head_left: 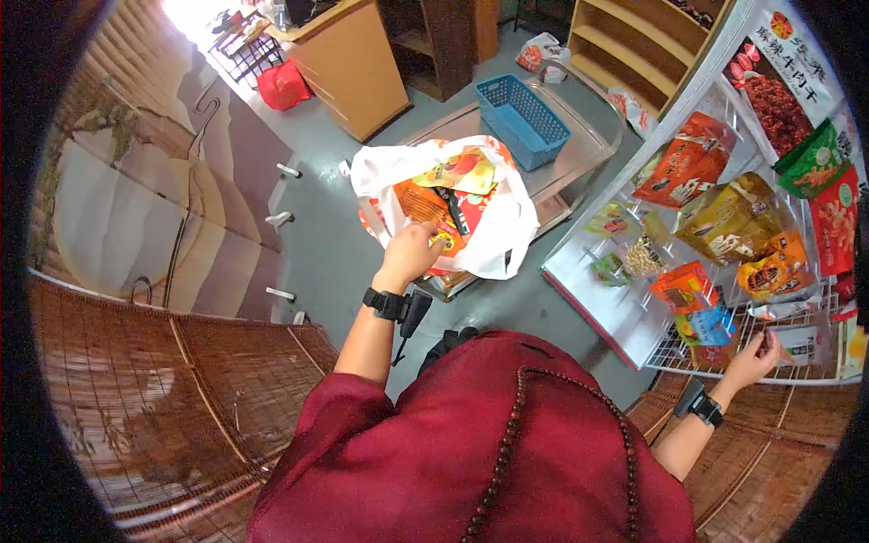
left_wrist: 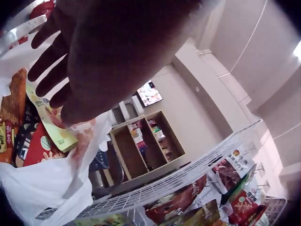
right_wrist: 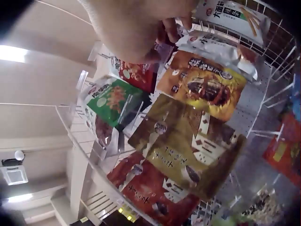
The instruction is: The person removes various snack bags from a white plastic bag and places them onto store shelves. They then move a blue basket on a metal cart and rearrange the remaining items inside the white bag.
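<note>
My left hand [head_left: 412,253] reaches over a white plastic bag [head_left: 502,244] filled with snack packets. Its fingers [left_wrist: 54,66] are extended and hold nothing. Inside lie an orange packet [head_left: 418,210], a yellow packet [head_left: 463,168] and a red one [head_left: 477,206]. At the wire rack on the right, my right hand [head_left: 753,360] is beside a white packet [head_left: 797,344], its fingers [right_wrist: 170,29] bent. I cannot tell whether they grip anything. Near it in the right wrist view are a yellow-orange packet [right_wrist: 202,87] and a silver-white packet [right_wrist: 218,51].
Olive-gold [head_left: 735,217], red-brown [head_left: 690,161] and green [head_left: 815,161] snack packets hang on the rack [head_left: 665,348]. A blue plastic basket [head_left: 523,122] sits on a metal cart [head_left: 566,185] behind the bag. Wooden shelves [head_left: 625,45] stand farther back; a folding screen [head_left: 118,190] is at left.
</note>
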Demonstrator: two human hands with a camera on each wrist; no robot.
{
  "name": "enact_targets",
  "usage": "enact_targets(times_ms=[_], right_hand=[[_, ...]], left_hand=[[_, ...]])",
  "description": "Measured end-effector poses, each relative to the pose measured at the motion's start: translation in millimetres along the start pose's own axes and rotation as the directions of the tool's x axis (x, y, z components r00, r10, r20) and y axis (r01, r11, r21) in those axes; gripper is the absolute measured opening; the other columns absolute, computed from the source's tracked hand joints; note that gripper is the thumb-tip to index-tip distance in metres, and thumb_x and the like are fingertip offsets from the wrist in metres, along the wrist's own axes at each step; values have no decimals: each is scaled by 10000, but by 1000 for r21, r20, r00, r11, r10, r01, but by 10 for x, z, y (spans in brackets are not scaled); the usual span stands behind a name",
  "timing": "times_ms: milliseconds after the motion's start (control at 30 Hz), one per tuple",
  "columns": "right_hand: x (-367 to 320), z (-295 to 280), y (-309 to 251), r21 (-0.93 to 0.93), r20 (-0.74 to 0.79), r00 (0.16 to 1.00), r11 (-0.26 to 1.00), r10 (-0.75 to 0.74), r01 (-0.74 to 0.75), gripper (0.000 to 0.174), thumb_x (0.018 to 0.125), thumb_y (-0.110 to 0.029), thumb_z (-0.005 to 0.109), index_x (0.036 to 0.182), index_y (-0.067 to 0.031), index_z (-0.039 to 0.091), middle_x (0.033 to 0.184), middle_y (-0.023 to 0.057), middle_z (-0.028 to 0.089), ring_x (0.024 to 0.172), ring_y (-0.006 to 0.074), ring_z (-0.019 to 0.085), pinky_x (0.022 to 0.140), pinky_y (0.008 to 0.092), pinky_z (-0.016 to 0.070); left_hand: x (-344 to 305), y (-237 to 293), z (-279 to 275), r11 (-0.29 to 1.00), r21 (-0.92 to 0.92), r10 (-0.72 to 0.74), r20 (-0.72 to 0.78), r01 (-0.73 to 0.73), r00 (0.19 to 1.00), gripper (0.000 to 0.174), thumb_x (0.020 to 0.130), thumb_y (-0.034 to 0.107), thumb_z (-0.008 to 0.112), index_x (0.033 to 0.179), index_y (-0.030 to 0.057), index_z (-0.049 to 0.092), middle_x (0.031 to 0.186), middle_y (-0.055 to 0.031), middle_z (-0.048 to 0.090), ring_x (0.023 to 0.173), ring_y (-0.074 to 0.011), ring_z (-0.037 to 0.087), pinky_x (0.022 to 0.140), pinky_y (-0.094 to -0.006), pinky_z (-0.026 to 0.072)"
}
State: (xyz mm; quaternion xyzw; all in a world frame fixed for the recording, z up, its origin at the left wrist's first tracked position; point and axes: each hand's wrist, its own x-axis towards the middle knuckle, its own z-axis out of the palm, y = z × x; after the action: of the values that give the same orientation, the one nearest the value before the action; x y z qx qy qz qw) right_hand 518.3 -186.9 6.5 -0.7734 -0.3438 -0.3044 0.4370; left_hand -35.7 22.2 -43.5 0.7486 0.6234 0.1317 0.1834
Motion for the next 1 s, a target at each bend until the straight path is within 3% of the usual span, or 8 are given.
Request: enact_targets(times_ms=[267, 367, 500, 567, 667, 800, 967, 1000], right_hand=[[-712, -353, -460, -196, 149, 989, 980, 4, 26, 180, 838, -156, 535, 969, -37, 568, 1033, 58, 505, 878, 169, 510, 732, 285, 423], [-846, -638, -358, -189, 140, 990, 982, 33, -6, 176, 843, -139, 528, 972, -24, 564, 1055, 66, 494, 901, 168, 509, 763, 282, 422], [-877, -1005, -365, -297, 119, 983, 950, 141, -100, 150, 805, -128, 554, 905, -19, 572, 1033, 101, 530, 1000, 241, 490, 863, 348, 386], [-912, -1108, -433, -258, 82, 974, 948, 212, -185, 139, 805, -126, 553, 900, -27, 575, 1029, 99, 532, 998, 244, 491, 856, 348, 391], [-992, -1274, -453, -374, 114, 969, 913, 220, -163, 135, 804, -125, 554, 901, -35, 576, 1030, 101, 533, 996, 248, 490, 857, 347, 390], [-1140, -1411, -457, -445, 125, 984, 894, 123, -55, 132, 817, -96, 538, 918, -14, 558, 991, 92, 527, 885, 195, 510, 786, 301, 412], [-1115, -1507, -517, -521, 106, 989, 853, 107, -37, 128, 813, -100, 542, 914, -24, 562, 996, 101, 530, 898, 227, 510, 813, 320, 401], [-1097, -1487, -520, -498, 101, 988, 866, 113, -48, 126, 809, -97, 546, 907, -20, 560, 996, 107, 531, 908, 235, 510, 816, 324, 400]], left_hand=[[913, -767, 671, 978, 99, 163, 179, -182, 970, 317, 736, 268, 547, 880, -13, 579, 876, -212, 588, 830, -342, 568, 747, -428, 446], [1204, -714, 851, 997, 49, 44, 382, -67, 923, 360, 731, 281, 553, 886, -44, 558, 908, -256, 574, 872, -359, 562, 773, -425, 440], [1495, -587, 1237, 913, -345, -181, 130, 216, 975, 451, 695, 245, 561, 972, -101, 476, 932, -280, 565, 877, -373, 563, 771, -407, 439], [1847, -895, 1851, 583, -712, -331, 231, 391, 915, 444, 708, 244, 571, 986, -89, 477, 950, -251, 574, 873, -359, 567, 757, -384, 436], [2001, -1001, 2002, 463, -698, -556, 252, 547, 792, 363, 720, 238, 608, 918, -55, 528, 800, -181, 597, 691, -289, 585, 610, -373, 455], [2077, -947, 1972, -47, -915, -613, 342, 400, 712, 196, 732, 191, 639, 768, 13, 566, 542, -52, 488, 417, -138, 433, 364, -296, 357], [2071, -1038, 1574, 238, -701, -464, 527, 673, 712, 306, 778, 268, 565, 898, -12, 535, 779, -115, 574, 597, -211, 565, 512, -347, 466], [2592, -1768, 2518, 254, -785, -594, 334, 565, 732, 268, 713, 203, 609, 895, 14, 556, 817, -78, 579, 720, -154, 539, 589, -280, 443]])
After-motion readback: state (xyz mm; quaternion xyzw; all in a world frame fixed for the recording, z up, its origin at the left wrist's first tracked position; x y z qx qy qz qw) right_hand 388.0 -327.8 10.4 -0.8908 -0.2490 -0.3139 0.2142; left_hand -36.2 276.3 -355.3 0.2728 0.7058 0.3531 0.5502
